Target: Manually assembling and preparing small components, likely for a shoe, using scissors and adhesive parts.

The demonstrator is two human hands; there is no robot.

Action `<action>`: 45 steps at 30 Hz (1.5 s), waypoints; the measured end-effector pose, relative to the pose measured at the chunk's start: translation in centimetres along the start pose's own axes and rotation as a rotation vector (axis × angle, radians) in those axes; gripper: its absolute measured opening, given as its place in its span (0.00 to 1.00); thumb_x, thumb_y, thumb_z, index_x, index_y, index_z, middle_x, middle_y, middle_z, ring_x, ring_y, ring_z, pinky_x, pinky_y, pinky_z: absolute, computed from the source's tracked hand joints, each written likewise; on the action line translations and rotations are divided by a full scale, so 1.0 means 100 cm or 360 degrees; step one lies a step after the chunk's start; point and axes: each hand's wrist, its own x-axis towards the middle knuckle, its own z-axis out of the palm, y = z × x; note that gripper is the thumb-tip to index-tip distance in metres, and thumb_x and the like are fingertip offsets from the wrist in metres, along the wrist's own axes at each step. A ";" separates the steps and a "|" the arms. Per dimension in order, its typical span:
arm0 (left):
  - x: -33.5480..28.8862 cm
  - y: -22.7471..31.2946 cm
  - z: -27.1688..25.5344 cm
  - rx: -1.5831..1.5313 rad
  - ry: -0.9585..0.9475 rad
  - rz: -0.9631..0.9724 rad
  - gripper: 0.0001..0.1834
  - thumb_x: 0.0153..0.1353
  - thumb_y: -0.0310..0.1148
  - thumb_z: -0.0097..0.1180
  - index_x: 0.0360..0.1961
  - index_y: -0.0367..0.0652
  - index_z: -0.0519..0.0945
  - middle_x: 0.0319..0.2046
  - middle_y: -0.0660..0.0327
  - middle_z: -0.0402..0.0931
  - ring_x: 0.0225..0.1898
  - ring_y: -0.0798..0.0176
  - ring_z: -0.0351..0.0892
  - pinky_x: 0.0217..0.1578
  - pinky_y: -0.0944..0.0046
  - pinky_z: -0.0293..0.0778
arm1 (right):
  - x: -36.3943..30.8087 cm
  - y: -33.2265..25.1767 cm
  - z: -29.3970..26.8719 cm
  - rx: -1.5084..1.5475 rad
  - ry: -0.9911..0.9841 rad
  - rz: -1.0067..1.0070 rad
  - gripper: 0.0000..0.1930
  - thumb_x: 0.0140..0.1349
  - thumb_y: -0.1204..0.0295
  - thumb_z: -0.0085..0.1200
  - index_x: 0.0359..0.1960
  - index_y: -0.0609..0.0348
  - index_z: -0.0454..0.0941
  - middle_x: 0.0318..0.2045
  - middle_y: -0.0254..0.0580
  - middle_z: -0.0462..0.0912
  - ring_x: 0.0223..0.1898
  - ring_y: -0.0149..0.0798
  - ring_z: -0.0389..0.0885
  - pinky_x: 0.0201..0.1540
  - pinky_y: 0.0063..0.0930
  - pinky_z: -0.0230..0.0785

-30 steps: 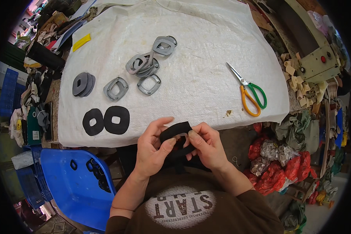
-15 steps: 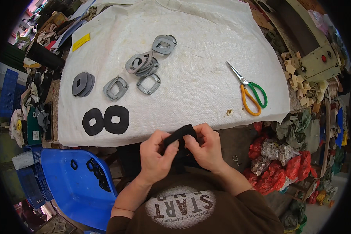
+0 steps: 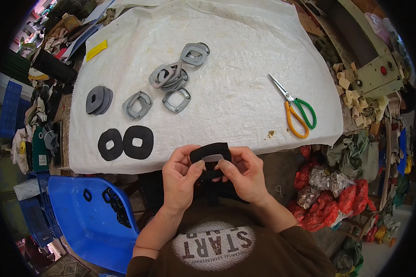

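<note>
Both of my hands grip a black ring-shaped pad [image 3: 210,151] with a grey inside, just past the table's near edge. My left hand [image 3: 182,174] pinches its left side, thumb over the inner rim. The right side is pinched by my right hand [image 3: 243,174], its thumb also at the inner rim. Two black ring pads [image 3: 138,141] lie flat to the left on the white cloth [image 3: 245,106]. Beyond them sit a small stack of grey pads [image 3: 99,100], a single grey frame [image 3: 137,105] and a pile of grey frames [image 3: 168,76].
Scissors [image 3: 295,112] with orange and green handles lie on the right of the cloth. A blue tub [image 3: 74,221] with black rings stands at the lower left. Red plastic bags [image 3: 321,210] sit at the lower right. A yellow packet [image 3: 96,51] lies far left.
The black pad has turned in my hands, so its opening and grey inside now show. Both thumbs have moved onto its inner rim. The things on the cloth stay put.
</note>
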 end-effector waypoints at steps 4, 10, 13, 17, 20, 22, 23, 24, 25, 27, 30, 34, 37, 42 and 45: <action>0.001 -0.008 -0.021 0.0088 -0.0232 0.0117 0.07 0.56 0.29 0.55 0.30 0.35 0.73 0.25 0.65 0.73 0.25 0.76 0.69 0.27 0.77 0.65 | -0.003 0.012 -0.003 -0.0288 -0.0004 -0.0329 0.11 0.60 0.73 0.50 0.42 0.66 0.68 0.25 0.35 0.76 0.27 0.26 0.74 0.32 0.17 0.69; 0.003 -0.002 -0.021 0.0161 -0.0308 -0.0034 0.08 0.56 0.30 0.56 0.28 0.36 0.73 0.24 0.65 0.73 0.25 0.76 0.68 0.27 0.77 0.64 | 0.010 0.008 -0.016 0.0288 -0.0213 -0.0130 0.10 0.62 0.70 0.47 0.39 0.65 0.68 0.31 0.39 0.75 0.31 0.28 0.74 0.37 0.20 0.67; 0.002 -0.004 -0.021 0.0136 -0.0354 -0.0064 0.08 0.56 0.30 0.56 0.28 0.36 0.73 0.24 0.64 0.72 0.26 0.75 0.68 0.29 0.77 0.64 | 0.007 0.009 -0.014 0.0469 -0.0230 -0.0187 0.08 0.62 0.70 0.47 0.34 0.64 0.67 0.31 0.40 0.75 0.30 0.28 0.74 0.35 0.21 0.68; 0.005 -0.009 -0.022 0.0016 -0.0440 -0.0048 0.08 0.56 0.30 0.56 0.29 0.35 0.73 0.24 0.64 0.72 0.27 0.74 0.69 0.30 0.76 0.65 | 0.003 0.007 -0.004 0.0844 -0.0065 -0.0087 0.09 0.62 0.69 0.48 0.31 0.63 0.66 0.28 0.40 0.74 0.29 0.30 0.74 0.34 0.22 0.67; 0.006 -0.011 -0.022 0.0001 -0.0486 0.0013 0.09 0.56 0.30 0.56 0.29 0.34 0.72 0.24 0.64 0.71 0.26 0.73 0.69 0.30 0.74 0.66 | 0.003 0.002 -0.002 0.1079 -0.0164 0.0134 0.10 0.62 0.67 0.47 0.30 0.61 0.66 0.27 0.40 0.74 0.29 0.31 0.73 0.36 0.25 0.66; 0.005 -0.012 -0.021 -0.0025 -0.0502 0.0041 0.09 0.56 0.30 0.56 0.29 0.34 0.72 0.24 0.63 0.71 0.26 0.72 0.69 0.30 0.73 0.66 | 0.004 0.006 -0.003 0.1158 -0.0284 0.0137 0.10 0.62 0.67 0.47 0.30 0.60 0.66 0.27 0.40 0.73 0.30 0.32 0.72 0.38 0.27 0.64; 0.005 -0.012 -0.020 -0.0072 -0.0527 0.0046 0.09 0.56 0.31 0.56 0.30 0.34 0.72 0.24 0.63 0.71 0.26 0.72 0.70 0.30 0.73 0.67 | 0.005 0.009 -0.004 0.1236 -0.0407 0.0141 0.10 0.62 0.66 0.46 0.29 0.60 0.66 0.27 0.41 0.73 0.31 0.33 0.72 0.40 0.28 0.63; 0.005 -0.012 -0.020 -0.0119 -0.0552 0.0052 0.10 0.56 0.31 0.56 0.30 0.34 0.72 0.24 0.63 0.71 0.26 0.71 0.70 0.30 0.72 0.67 | 0.006 0.010 -0.004 0.1234 -0.0410 0.0141 0.10 0.62 0.66 0.46 0.29 0.60 0.66 0.27 0.41 0.73 0.31 0.33 0.72 0.40 0.28 0.63; 0.005 -0.012 -0.020 -0.0119 -0.0551 0.0055 0.10 0.56 0.31 0.56 0.30 0.34 0.72 0.24 0.63 0.71 0.26 0.71 0.70 0.30 0.72 0.67 | 0.007 0.011 -0.005 0.1223 -0.0461 0.0120 0.10 0.62 0.65 0.46 0.29 0.58 0.66 0.25 0.41 0.73 0.30 0.35 0.71 0.38 0.30 0.61; 0.006 -0.011 -0.022 -0.0142 -0.0623 0.0020 0.10 0.56 0.32 0.57 0.30 0.34 0.72 0.24 0.63 0.72 0.26 0.71 0.71 0.30 0.72 0.68 | 0.008 0.014 -0.006 0.1210 -0.0514 0.0096 0.10 0.62 0.64 0.46 0.30 0.57 0.67 0.24 0.41 0.72 0.30 0.37 0.70 0.37 0.33 0.59; 0.008 -0.010 -0.024 -0.0233 -0.0645 -0.0038 0.11 0.55 0.32 0.57 0.30 0.35 0.72 0.24 0.62 0.72 0.26 0.70 0.71 0.30 0.71 0.68 | 0.010 0.018 -0.003 0.1182 -0.0631 -0.0092 0.09 0.62 0.64 0.47 0.32 0.55 0.67 0.26 0.41 0.72 0.31 0.38 0.69 0.37 0.34 0.60; 0.009 -0.012 -0.027 -0.0332 -0.0641 -0.0186 0.11 0.55 0.33 0.58 0.30 0.35 0.73 0.24 0.62 0.73 0.26 0.70 0.71 0.30 0.71 0.68 | 0.011 0.018 -0.004 0.1143 -0.0759 -0.0307 0.08 0.61 0.66 0.48 0.34 0.55 0.66 0.29 0.42 0.72 0.34 0.39 0.69 0.41 0.37 0.59; 0.009 -0.012 -0.028 -0.0363 -0.0648 -0.0225 0.11 0.54 0.33 0.59 0.30 0.36 0.73 0.24 0.62 0.73 0.26 0.70 0.71 0.30 0.72 0.68 | 0.011 0.014 -0.006 0.1084 -0.0776 -0.0298 0.08 0.61 0.67 0.48 0.34 0.56 0.65 0.31 0.42 0.73 0.37 0.38 0.69 0.45 0.37 0.60; 0.008 -0.012 -0.031 -0.0349 -0.0506 -0.0269 0.11 0.54 0.32 0.58 0.30 0.36 0.72 0.24 0.61 0.73 0.26 0.71 0.71 0.30 0.73 0.68 | 0.001 0.009 -0.010 0.0240 -0.0239 -0.0356 0.08 0.61 0.70 0.48 0.29 0.60 0.66 0.32 0.41 0.72 0.37 0.32 0.68 0.41 0.26 0.62; 0.011 -0.011 -0.031 -0.0309 -0.0528 -0.0264 0.10 0.54 0.32 0.58 0.30 0.36 0.72 0.24 0.61 0.73 0.26 0.70 0.71 0.31 0.73 0.68 | 0.003 0.010 -0.005 0.0132 -0.0122 -0.0541 0.09 0.62 0.71 0.47 0.26 0.62 0.66 0.34 0.42 0.71 0.37 0.30 0.68 0.40 0.21 0.62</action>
